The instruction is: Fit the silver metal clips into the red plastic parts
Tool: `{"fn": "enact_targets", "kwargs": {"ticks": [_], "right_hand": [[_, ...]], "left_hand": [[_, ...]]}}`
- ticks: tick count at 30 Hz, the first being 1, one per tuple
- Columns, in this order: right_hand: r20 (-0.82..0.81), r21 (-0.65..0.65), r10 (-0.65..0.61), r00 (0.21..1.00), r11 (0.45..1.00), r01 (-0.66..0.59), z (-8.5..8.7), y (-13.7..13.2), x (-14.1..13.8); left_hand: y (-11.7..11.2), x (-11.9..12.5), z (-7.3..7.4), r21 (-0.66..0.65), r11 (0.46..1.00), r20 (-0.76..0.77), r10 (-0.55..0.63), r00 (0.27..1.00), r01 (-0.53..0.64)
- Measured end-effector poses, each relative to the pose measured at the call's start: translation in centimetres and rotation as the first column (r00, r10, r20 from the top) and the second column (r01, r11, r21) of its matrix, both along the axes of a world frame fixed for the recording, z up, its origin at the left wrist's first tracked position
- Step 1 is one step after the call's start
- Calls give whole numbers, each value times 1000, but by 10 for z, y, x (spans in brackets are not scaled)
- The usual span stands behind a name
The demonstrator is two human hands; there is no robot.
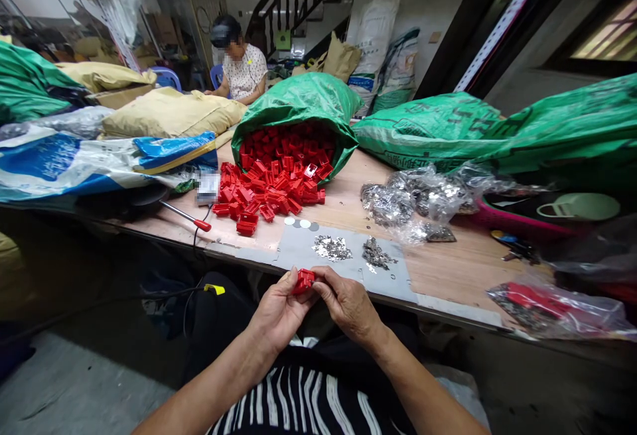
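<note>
Between my hands, just in front of the table's edge, is a small red plastic housing [303, 280]. My left hand [283, 309] grips it between thumb and fingers. My right hand [348, 306] is closed in a pinch at the housing's right side; whatever its fingertips hold is hidden. Beyond my hands, a grey mat [298, 249] carries a pile of small shiny metal pieces [332, 247] and a darker pile of metal parts [377, 254]. Many similar red housings [271, 186] spill out of a green woven sack [303, 100].
Clear bags of metal parts [423, 199] lie right of the mat, near a pink tray [522, 216] with a pale green cup [580, 207]. A red-tipped lever [186, 216] juts out at left. Full sacks [174, 111] line the back, where another person [241, 67] sits.
</note>
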State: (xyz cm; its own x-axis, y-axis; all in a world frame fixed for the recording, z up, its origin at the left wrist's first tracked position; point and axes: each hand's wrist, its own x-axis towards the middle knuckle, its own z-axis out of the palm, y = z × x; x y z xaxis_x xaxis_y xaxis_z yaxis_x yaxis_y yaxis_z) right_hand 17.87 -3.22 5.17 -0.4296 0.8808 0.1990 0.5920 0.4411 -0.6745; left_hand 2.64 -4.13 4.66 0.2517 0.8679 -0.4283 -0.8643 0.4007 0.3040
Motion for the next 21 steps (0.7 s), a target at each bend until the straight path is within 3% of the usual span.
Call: {"fn": "enact_targets", "kwargs": {"ticks": [5,10,14,18,21], "right_hand": [[-46,10,-32,998,999,33,-5,0,-2],[-221,-113,-71,973,992,47,-14,4,-2],[-265,-238,-99,959,971,35,-21,1,3],[-176,-238,-209,962,957,165,-24,-4,23],[-53,-112,-352,935,932,344,-27,-2,49]], "left_hand": [[-2,3,-5,4,1000,13,-8,1000,8],[-3,5,-10,2,999,6,-42,999,42],[-3,0,-22,-4,995,-43,-97,994,97],[-6,-9,-50,2,981,-256,-189,948,196],[-5,-13,-75,37,968,-525,-192,829,248]]}}
